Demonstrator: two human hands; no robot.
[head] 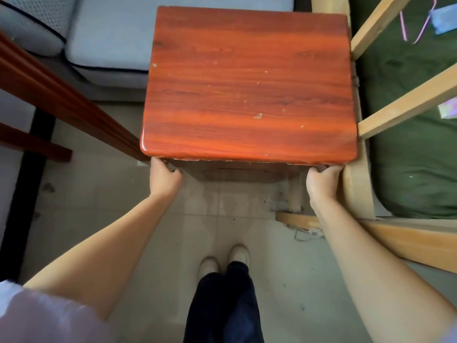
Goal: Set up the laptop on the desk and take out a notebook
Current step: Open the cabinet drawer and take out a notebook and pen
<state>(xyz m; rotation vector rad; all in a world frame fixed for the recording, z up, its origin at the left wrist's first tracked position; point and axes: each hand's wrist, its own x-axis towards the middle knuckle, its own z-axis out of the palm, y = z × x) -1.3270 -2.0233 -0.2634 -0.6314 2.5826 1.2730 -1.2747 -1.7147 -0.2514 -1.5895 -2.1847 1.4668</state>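
fingers of both hands, left hand [164,175] and right hand [321,180], curl under the desk [247,82] edge.

Home bedroom: wooden bed frame [395,105], sofa [103,33].

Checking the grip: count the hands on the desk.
2. Left hand grips under the desk's near left corner; right hand under its near right corner.

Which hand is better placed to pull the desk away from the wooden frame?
Left hand, probably: beside open floor, while the right hand sits squeezed between the desk and the wooden frame.
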